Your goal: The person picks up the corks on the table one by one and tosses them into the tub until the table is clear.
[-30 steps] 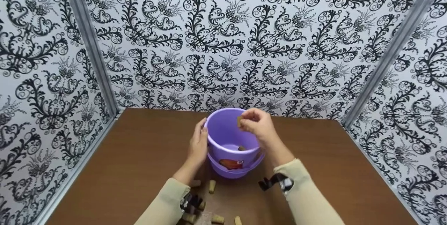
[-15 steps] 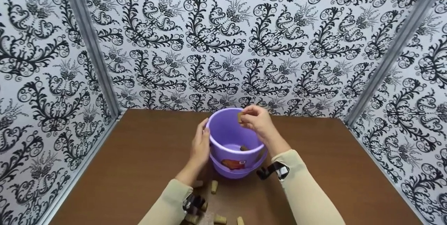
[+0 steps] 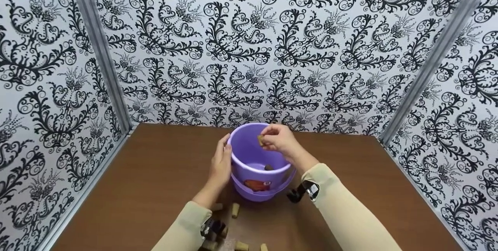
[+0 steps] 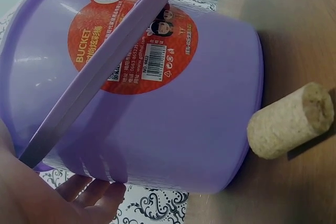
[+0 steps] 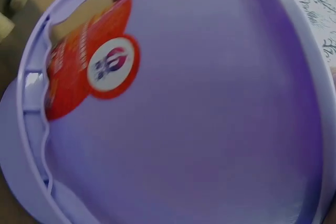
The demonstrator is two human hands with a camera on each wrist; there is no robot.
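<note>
A purple plastic bucket [image 3: 249, 171] with a red label stands upright, its handle hanging down in front. My left hand [image 3: 221, 165] rests along its left side with fairly straight fingers, just at the rim; in the left wrist view the fingertips [image 4: 107, 195] lie against the wall. Over the mouth, my right hand [image 3: 282, 142] pinches a small tan cork [image 3: 261, 140] between thumb and fingers. Another cork [image 3: 268, 167] lies on the bucket's floor. In the right wrist view the bucket wall [image 5: 199, 103] fills most of the frame and hides the pinched cork.
Several corks lie on the brown table [image 3: 171, 157] in front of the bucket, one cork [image 3: 235, 210] close to its base and another cork [image 3: 242, 246] at the near edge. The left forearm covers some. Patterned panels [image 3: 249, 48] enclose the table at back and sides.
My right hand has moved slightly left and lower over the bucket's mouth, still pinching the cork. The left hand stays at the bucket's side.
</note>
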